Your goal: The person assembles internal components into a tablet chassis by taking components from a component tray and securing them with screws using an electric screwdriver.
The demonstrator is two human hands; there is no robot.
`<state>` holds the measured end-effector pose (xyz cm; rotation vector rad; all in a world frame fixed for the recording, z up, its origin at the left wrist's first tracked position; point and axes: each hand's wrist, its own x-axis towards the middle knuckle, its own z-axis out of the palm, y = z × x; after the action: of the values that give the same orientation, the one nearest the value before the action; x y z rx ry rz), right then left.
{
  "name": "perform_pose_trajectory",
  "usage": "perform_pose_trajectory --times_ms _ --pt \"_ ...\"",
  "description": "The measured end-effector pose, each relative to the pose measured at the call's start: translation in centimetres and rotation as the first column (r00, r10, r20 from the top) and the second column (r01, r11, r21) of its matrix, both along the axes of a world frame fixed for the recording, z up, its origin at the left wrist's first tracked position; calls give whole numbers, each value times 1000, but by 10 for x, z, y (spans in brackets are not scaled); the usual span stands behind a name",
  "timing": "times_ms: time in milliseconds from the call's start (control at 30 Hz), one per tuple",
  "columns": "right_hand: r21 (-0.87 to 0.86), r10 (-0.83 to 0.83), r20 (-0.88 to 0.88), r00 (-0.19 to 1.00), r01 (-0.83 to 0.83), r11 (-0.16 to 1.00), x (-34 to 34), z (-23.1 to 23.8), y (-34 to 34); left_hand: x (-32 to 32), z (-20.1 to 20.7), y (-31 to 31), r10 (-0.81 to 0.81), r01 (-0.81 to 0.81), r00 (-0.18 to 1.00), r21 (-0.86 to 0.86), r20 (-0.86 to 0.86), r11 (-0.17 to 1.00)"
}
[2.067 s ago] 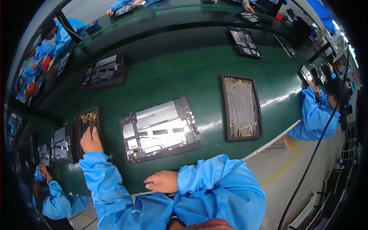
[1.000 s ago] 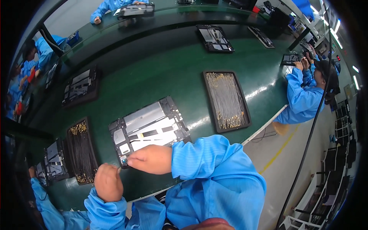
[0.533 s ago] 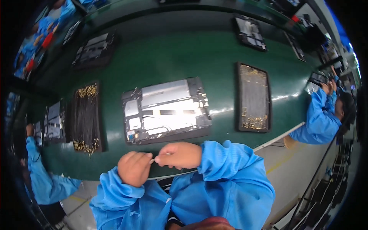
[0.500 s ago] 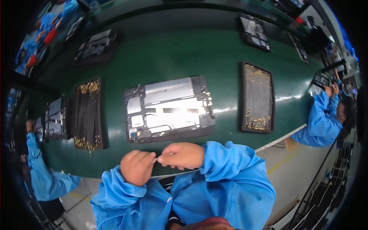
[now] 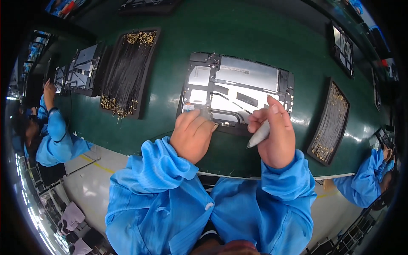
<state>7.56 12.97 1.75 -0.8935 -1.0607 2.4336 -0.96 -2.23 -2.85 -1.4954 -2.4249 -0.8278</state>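
An opened tablet-like device, with silver plates, black strips and cables showing, lies in front of me on a dark pad. My left hand rests over its near left corner, with curled fingers close together. A blurred greyish patch shows at those fingertips; what they pinch, if anything, is hidden. Over the device's near right part, my right hand is closed around a pale grey tapered thing with a dark tip pointing down and left. I cannot make out its kind.
On the green table, a black tray of thin black cables with gold ends lies left and another cable tray right. Other opened devices lie far right and left. People in blue work on both sides.
My hands were together at the table's front edge; they have parted and moved forward onto the device. The view has shifted, and the pale grey thing now shows clearly in my right hand.
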Motion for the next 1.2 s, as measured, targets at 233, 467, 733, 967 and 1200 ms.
perform_pose_trajectory --times_ms 233,467,733,967,1200 --pt "629 -86 -41 995 92 772 -9 -31 -19 -5 5 5 -41 42 999 -34 36 999" --pt "772 19 -115 993 77 631 -9 -51 -26 -7 10 4 -69 72 996 -84 49 994" --pt "739 2 -129 992 95 667 -16 -46 -30 -11 12 4 -74 76 997 -133 19 988" --pt "932 345 280 896 -341 127 -26 -20 -14 -10 9 6 -149 149 989 -168 13 974" --pt "996 285 -26 958 48 -71 -28 -38 -30 -4 13 1 -136 157 986 -269 95 950"
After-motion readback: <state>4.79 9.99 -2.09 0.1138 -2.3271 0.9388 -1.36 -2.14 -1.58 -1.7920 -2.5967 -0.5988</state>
